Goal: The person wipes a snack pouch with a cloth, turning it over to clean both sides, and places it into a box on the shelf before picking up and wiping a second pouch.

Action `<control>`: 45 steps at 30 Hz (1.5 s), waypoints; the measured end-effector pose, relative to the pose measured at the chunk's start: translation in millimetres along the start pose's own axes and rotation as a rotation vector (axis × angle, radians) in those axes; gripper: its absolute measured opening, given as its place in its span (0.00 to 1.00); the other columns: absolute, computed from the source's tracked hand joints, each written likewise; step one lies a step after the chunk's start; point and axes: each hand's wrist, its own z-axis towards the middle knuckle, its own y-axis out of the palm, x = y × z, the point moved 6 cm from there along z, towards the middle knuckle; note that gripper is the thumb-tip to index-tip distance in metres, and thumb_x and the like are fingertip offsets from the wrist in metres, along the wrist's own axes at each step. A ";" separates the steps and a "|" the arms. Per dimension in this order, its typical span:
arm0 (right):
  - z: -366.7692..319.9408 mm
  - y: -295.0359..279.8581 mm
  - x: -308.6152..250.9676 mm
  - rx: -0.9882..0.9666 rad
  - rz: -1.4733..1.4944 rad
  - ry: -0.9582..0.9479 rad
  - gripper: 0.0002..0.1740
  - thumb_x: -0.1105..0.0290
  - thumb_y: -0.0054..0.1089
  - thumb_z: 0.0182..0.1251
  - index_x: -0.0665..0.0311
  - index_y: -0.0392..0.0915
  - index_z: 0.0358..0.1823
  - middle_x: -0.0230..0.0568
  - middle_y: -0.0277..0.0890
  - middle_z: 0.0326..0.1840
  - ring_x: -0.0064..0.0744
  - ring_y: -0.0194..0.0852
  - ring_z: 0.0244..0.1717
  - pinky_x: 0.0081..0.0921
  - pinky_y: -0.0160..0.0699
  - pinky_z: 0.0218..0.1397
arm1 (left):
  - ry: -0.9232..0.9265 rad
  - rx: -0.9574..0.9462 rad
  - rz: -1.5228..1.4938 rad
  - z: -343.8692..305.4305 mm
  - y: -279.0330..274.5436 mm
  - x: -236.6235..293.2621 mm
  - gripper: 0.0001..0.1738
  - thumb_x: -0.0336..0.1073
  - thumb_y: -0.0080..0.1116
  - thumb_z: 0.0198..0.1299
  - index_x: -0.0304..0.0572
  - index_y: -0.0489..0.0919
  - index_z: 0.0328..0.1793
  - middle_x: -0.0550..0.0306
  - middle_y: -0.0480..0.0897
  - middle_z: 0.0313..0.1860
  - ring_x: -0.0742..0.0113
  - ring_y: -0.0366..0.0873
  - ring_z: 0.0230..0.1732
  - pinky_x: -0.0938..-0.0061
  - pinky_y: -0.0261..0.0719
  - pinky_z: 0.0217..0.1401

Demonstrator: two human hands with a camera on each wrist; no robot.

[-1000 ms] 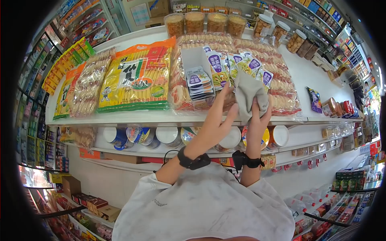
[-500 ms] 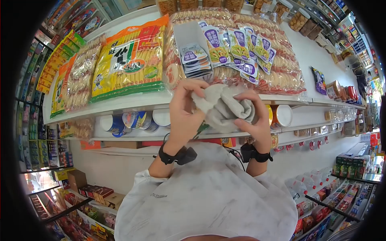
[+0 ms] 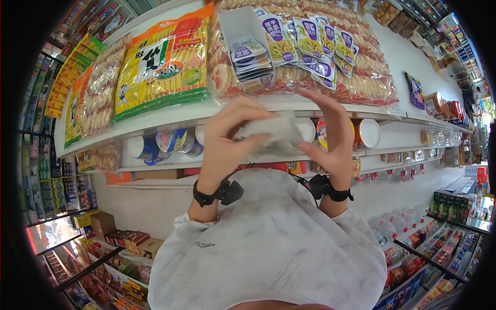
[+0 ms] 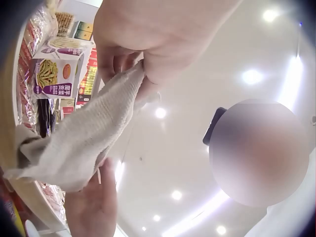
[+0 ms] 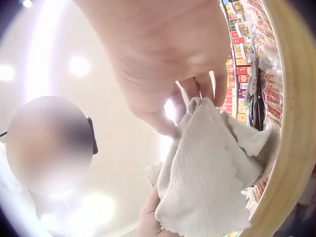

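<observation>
A pale grey ribbed cloth (image 3: 281, 132) is stretched between both hands, in front of the counter's edge and blurred in the head view. My left hand (image 3: 225, 142) pinches its left end, and in the left wrist view the cloth (image 4: 84, 143) hangs folded from thumb and fingers. My right hand (image 3: 336, 137) has its thumb at the other end, index finger raised away. In the right wrist view this hand (image 5: 173, 54) holds a bunched corner of the cloth (image 5: 202, 173) at its fingertips. Beyond the hands, snack packets (image 3: 310, 41) lie fanned beside an open grey box (image 3: 238, 26) of similar packets.
Bagged crackers (image 3: 356, 88) lie under the box and packets, with a large yellow snack bag (image 3: 160, 67) to their left. The white counter edge (image 3: 170, 118) runs just behind the hands. Round containers (image 3: 368, 133) stand on the shelf below. A dark snack bag (image 3: 414, 90) lies at right.
The cloth has come from over the packets back toward the body, in front of the counter edge. Both hands have moved back with it, and the right index finger has lifted off it.
</observation>
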 end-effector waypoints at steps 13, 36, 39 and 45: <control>-12.9 -46.7 9.8 0.560 0.014 0.085 0.08 0.74 0.60 0.72 0.69 0.74 0.48 0.29 0.75 0.37 0.15 0.71 0.38 0.16 0.69 0.42 | -0.270 -0.116 0.232 -8.9 3.9 -3.1 0.12 0.27 0.70 0.56 0.33 0.86 0.47 0.58 0.87 0.37 0.76 0.81 0.39 0.79 0.78 0.45; -11.3 -34.2 9.9 0.719 0.000 0.115 0.11 0.73 0.54 0.77 0.67 0.68 0.55 0.34 0.79 0.31 0.13 0.70 0.31 0.15 0.64 0.34 | -0.464 0.323 -0.289 -12.5 -26.1 -19.4 0.10 0.36 0.67 0.65 0.34 0.85 0.41 0.65 0.84 0.33 0.83 0.76 0.34 0.85 0.73 0.37; -12.7 -38.3 16.3 0.697 0.021 0.184 0.11 0.70 0.53 0.78 0.67 0.68 0.55 0.35 0.80 0.31 0.13 0.70 0.32 0.15 0.64 0.34 | -0.467 0.316 -0.196 -12.1 -27.7 -20.9 0.10 0.34 0.68 0.63 0.33 0.85 0.44 0.62 0.85 0.34 0.81 0.79 0.34 0.85 0.74 0.37; -12.0 -47.9 14.9 0.818 0.046 0.157 0.10 0.69 0.54 0.78 0.66 0.68 0.53 0.36 0.79 0.35 0.15 0.72 0.32 0.15 0.67 0.36 | -0.477 0.239 -0.274 -13.4 -27.2 -15.2 0.14 0.31 0.68 0.62 0.29 0.83 0.51 0.54 0.88 0.38 0.77 0.83 0.36 0.84 0.77 0.38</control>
